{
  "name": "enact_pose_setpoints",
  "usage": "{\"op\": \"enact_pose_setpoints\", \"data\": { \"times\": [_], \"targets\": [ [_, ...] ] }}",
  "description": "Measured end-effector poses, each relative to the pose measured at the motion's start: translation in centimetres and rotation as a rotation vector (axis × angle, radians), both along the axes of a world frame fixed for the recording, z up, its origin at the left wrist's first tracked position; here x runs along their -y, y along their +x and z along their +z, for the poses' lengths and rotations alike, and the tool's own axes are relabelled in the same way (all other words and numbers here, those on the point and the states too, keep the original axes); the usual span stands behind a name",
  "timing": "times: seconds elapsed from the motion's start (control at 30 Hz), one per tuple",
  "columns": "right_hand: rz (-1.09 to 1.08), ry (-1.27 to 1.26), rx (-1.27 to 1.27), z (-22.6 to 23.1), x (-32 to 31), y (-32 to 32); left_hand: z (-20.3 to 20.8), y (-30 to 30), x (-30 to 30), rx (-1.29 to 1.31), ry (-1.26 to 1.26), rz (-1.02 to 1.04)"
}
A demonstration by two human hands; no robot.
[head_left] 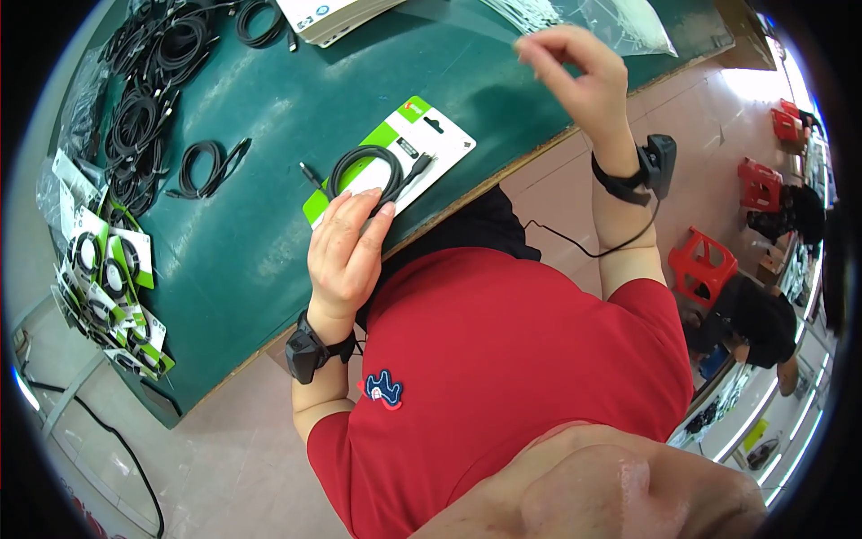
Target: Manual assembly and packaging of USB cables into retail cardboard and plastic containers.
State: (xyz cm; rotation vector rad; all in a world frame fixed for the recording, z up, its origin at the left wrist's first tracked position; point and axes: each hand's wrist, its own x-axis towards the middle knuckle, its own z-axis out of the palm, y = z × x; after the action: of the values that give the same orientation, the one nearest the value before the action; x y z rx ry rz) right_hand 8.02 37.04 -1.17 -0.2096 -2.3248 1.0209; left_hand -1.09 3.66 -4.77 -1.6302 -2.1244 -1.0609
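A coiled black cable (337,176) lies on a white and green backing card (446,144) near the table's front edge. My left hand (348,247) rests over the coil's near end, its fingers closed on the cable and pressing it against the card. Both cable plugs stick out past the coil. My right hand (584,81) is raised in the air to the right of the card, thumb and fingers drawn together. Anything thin between those fingertips is too small to make out. Close beyond it lie thin white ties (525,13) and a clear plastic bag (628,22).
Loose black cables (148,117) heap at the green table's (260,269) far left. One coiled cable (199,171) lies apart. Carded cables (112,287) pile at the left edge. A stack of white cards (337,18) stands at the back. Red stools (703,267) and other people are at right.
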Motion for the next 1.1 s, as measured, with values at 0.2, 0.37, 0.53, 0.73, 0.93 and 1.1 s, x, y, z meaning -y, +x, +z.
{"op": "enact_pose_setpoints", "data": {
  "times": [0.2, 0.37, 0.53, 0.73, 0.93, 1.1],
  "targets": [
    [0.507, 0.203, -0.011, 1.2, 7.0, -2.6, 0.1, 0.0, -0.1, 0.002, -0.044, -0.030],
    [0.692, 0.173, -0.135, 0.0, 10.9, -3.6, -0.1, 0.4, -0.3, -0.093, -0.041, -0.009],
    [0.551, 0.221, -0.104, 0.5, 11.2, -3.8, -0.1, 0.7, 0.1, -0.040, 0.005, 0.012],
    [0.603, 0.268, 0.045, 1.1, 10.6, -3.4, 0.2, 0.5, 0.1, -0.172, -0.026, 0.046],
    [0.702, -0.083, 0.047, 0.3, 11.5, -4.4, -0.7, 0.5, 0.1, -0.041, 0.035, 0.012],
    [0.755, -0.177, 0.084, 0.1, 11.3, -5.1, -0.5, 0.4, -0.1, -0.028, 0.047, 0.014]
  ]
}}
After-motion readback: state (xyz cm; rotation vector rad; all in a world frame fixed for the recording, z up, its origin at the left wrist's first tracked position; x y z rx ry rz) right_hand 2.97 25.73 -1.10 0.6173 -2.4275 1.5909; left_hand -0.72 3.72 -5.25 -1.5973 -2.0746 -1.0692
